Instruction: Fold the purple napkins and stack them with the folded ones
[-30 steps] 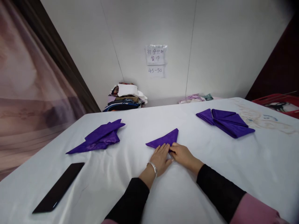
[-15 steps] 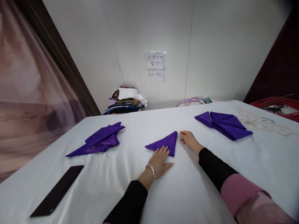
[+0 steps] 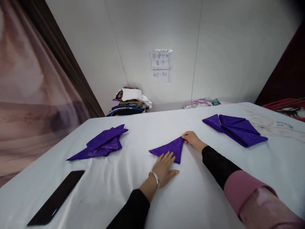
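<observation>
Since folded into a flat triangle, treat the purple napkin (image 3: 173, 147) as probably light, soft and slightly slippery, best held by a corner through all layers. Find it on the white tablecloth (image 3: 190, 190), partly beneath the left hand (image 3: 163, 170), laid flat with fingers slightly apart, and immediately left of the right hand (image 3: 192, 140), apparently pinched on the napkin's far right corner.

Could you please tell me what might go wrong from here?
The right hand pinches the far corner of the folded purple cloth triangle; a tug might loosen its folds.

The left hand lies on its near edge; if it lifts, the triangle might slide on the glossy white tablecloth.
</observation>
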The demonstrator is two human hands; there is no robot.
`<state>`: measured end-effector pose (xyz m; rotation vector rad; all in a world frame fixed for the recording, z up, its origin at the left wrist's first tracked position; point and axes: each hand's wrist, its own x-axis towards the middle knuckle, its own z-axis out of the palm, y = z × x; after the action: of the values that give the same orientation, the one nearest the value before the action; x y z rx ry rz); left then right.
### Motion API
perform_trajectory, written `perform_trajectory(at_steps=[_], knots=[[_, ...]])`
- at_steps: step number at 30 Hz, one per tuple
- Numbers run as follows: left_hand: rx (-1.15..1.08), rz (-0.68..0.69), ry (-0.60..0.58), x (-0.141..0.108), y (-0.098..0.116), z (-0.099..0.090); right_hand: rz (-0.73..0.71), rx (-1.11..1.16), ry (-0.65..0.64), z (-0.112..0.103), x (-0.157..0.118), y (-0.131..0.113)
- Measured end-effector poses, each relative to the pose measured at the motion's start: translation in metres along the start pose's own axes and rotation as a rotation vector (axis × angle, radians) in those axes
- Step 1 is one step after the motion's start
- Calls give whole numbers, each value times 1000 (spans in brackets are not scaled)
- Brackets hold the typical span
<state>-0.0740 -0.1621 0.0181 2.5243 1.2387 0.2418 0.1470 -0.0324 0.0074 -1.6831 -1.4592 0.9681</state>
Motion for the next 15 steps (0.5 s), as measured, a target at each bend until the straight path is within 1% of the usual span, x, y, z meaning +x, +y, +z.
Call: perform_trajectory(at_steps=[5, 9, 12, 14, 15], knots=[[-6, -4, 4, 1, 0, 0, -93, -86, 46, 0, 0, 4], [-13, 3, 12, 1, -1, 1, -207, -175, 132, 1, -2, 4], [-14, -1, 12, 0, -1, 2, -329, -228, 178, 5, -15, 1], [-15, 1, 16, 0, -1, 3, -421, -246, 164, 11, -30, -3], [-15, 3, 20, 1, -1, 3, -477, -258, 133, 15, -38, -5]])
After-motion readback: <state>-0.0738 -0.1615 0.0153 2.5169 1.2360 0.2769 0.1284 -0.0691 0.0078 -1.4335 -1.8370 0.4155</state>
